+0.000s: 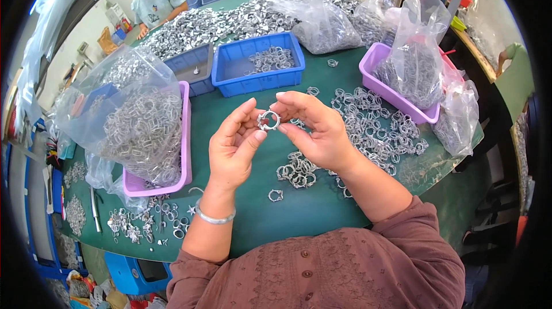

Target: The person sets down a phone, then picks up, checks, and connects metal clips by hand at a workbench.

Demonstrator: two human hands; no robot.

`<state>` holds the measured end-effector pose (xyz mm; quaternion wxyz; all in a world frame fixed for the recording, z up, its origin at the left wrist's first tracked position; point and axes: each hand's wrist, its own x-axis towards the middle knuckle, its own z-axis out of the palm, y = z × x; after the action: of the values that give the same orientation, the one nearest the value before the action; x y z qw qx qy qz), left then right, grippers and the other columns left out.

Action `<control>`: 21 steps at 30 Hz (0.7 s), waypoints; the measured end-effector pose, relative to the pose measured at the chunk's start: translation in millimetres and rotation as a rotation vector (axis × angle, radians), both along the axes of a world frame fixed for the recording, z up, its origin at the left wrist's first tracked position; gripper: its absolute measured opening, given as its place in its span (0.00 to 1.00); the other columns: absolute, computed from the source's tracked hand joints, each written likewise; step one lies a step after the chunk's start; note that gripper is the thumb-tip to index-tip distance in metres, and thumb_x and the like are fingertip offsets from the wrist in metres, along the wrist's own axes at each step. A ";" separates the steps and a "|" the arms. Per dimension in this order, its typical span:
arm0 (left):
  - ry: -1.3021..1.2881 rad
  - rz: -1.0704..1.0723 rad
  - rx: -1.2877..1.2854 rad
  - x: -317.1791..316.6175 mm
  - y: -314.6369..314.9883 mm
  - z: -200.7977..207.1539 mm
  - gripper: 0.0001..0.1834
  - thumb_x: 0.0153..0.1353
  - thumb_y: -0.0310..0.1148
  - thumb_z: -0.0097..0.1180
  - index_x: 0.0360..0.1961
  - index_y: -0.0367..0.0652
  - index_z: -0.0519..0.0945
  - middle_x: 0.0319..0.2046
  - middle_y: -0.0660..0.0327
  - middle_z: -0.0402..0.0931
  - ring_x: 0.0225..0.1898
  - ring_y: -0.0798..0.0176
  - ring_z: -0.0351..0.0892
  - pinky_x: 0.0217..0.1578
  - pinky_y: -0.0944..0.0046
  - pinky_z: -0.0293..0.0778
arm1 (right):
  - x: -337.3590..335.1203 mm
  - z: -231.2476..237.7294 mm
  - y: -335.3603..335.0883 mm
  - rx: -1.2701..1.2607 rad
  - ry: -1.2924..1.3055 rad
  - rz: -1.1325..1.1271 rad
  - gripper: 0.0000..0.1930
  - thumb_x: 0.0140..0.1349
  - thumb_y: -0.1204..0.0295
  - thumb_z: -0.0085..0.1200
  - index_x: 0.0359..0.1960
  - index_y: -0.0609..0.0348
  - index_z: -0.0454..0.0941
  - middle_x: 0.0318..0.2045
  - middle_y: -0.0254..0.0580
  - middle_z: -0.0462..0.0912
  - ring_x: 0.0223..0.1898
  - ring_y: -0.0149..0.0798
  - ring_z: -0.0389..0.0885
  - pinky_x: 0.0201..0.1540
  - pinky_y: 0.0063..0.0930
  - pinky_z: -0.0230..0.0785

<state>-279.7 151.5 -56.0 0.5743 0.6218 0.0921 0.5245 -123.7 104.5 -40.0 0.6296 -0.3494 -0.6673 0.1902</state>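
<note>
A small silver metal ring (276, 118) with a raised, ornamented left side is held upright above the middle of the green table. My left hand (233, 145) pinches its left side between thumb and fingers. My right hand (319, 133) curls around the ring's right edge, thumb and fingertips at the rim. Just right of and below my right hand lie heaps of similar silver rings (300, 171). One loose ring (275, 195) rests apart on the table, below the hands.
A purple bin (186, 159) with a bag of rings stands left; another purple bin (368, 67) stands right. Beyond my hands are a blue tray (253, 87) and a grey tray (201, 86). Silver parts (230, 18) pile up behind, near a co-worker (158, 4).
</note>
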 end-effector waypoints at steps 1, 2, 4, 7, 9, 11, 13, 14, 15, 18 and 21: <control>0.001 -0.001 -0.002 -1.0 1.3 -1.9 0.24 0.52 0.15 0.50 0.52 0.34 0.65 0.42 0.56 0.71 0.44 0.65 0.72 0.45 0.67 0.69 | -0.1 0.2 0.2 0.007 -0.012 0.002 0.21 0.47 0.86 0.52 0.46 0.63 0.67 0.35 0.44 0.77 0.35 0.35 0.78 0.39 0.25 0.71; 0.059 0.010 0.000 -2.5 3.3 -4.2 0.23 0.53 0.17 0.49 0.52 0.34 0.65 0.42 0.56 0.71 0.43 0.65 0.72 0.45 0.67 0.69 | -0.2 0.8 0.4 0.005 -0.011 0.001 0.21 0.47 0.86 0.52 0.46 0.63 0.67 0.35 0.44 0.77 0.35 0.35 0.78 0.39 0.25 0.71; 0.118 0.017 -0.001 -2.5 3.7 -5.6 0.21 0.54 0.18 0.49 0.52 0.34 0.66 0.43 0.56 0.71 0.43 0.65 0.72 0.44 0.67 0.70 | 0.4 1.5 0.7 0.023 -0.049 -0.006 0.21 0.47 0.85 0.52 0.46 0.63 0.67 0.35 0.44 0.77 0.35 0.35 0.78 0.38 0.25 0.71; 0.098 -0.105 -0.222 -1.6 3.9 -6.3 0.19 0.57 0.23 0.47 0.51 0.34 0.67 0.43 0.55 0.72 0.43 0.65 0.73 0.44 0.67 0.70 | 2.5 0.4 0.6 -0.008 -0.083 -0.016 0.21 0.47 0.86 0.51 0.46 0.63 0.68 0.35 0.43 0.76 0.34 0.35 0.79 0.37 0.25 0.71; 0.042 -0.231 -0.349 -0.2 5.0 -6.5 0.19 0.59 0.28 0.47 0.51 0.34 0.66 0.46 0.54 0.71 0.43 0.63 0.73 0.44 0.66 0.71 | 3.2 1.1 0.2 -0.013 -0.097 -0.025 0.20 0.47 0.85 0.51 0.45 0.63 0.68 0.35 0.43 0.76 0.34 0.35 0.78 0.37 0.25 0.71; 0.021 -0.250 -0.382 0.4 5.1 -8.7 0.19 0.59 0.28 0.47 0.51 0.34 0.66 0.46 0.54 0.71 0.43 0.63 0.73 0.43 0.66 0.71 | 4.3 0.6 0.2 -0.019 -0.112 -0.036 0.20 0.48 0.85 0.51 0.45 0.63 0.68 0.35 0.43 0.76 0.34 0.35 0.78 0.37 0.25 0.71; 0.000 -0.268 -0.416 -0.6 6.3 -11.8 0.19 0.58 0.28 0.47 0.51 0.34 0.66 0.45 0.54 0.71 0.43 0.63 0.73 0.43 0.66 0.72 | 4.2 -1.4 0.5 -0.034 -0.109 -0.027 0.19 0.48 0.85 0.50 0.45 0.62 0.68 0.35 0.43 0.76 0.33 0.35 0.78 0.36 0.25 0.71; -0.019 -0.297 -0.422 -0.9 8.8 -13.0 0.18 0.59 0.28 0.46 0.51 0.34 0.66 0.44 0.54 0.71 0.42 0.63 0.73 0.44 0.66 0.71 | 5.2 -0.5 0.8 -0.036 -0.109 -0.027 0.19 0.48 0.85 0.50 0.45 0.62 0.68 0.35 0.43 0.76 0.33 0.35 0.78 0.36 0.25 0.71; -0.038 -0.327 -0.429 -1.6 10.1 -13.8 0.18 0.59 0.27 0.45 0.51 0.35 0.66 0.43 0.54 0.72 0.42 0.63 0.73 0.44 0.65 0.71 | 6.4 1.9 0.7 -0.014 -0.137 -0.046 0.18 0.48 0.85 0.50 0.44 0.62 0.69 0.35 0.44 0.76 0.34 0.36 0.78 0.36 0.24 0.71; -0.072 -0.347 -0.477 -3.2 11.8 -16.1 0.18 0.59 0.27 0.45 0.51 0.35 0.66 0.43 0.54 0.72 0.42 0.62 0.73 0.45 0.64 0.71 | 10.6 5.6 1.2 0.017 -0.161 -0.100 0.16 0.49 0.85 0.48 0.42 0.62 0.70 0.35 0.44 0.76 0.34 0.37 0.77 0.35 0.24 0.70; -0.098 -0.377 -0.470 -4.1 14.5 -18.2 0.19 0.59 0.27 0.45 0.52 0.34 0.65 0.44 0.54 0.71 0.43 0.62 0.73 0.44 0.65 0.71 | 16.8 5.9 -1.3 -0.118 -0.193 -0.156 0.13 0.50 0.84 0.48 0.39 0.62 0.72 0.35 0.45 0.76 0.34 0.41 0.77 0.35 0.27 0.70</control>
<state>-283.7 166.0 -74.2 0.7933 0.4522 0.0662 0.4023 -106.9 103.2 -34.1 0.5536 -0.4535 -0.6832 0.1453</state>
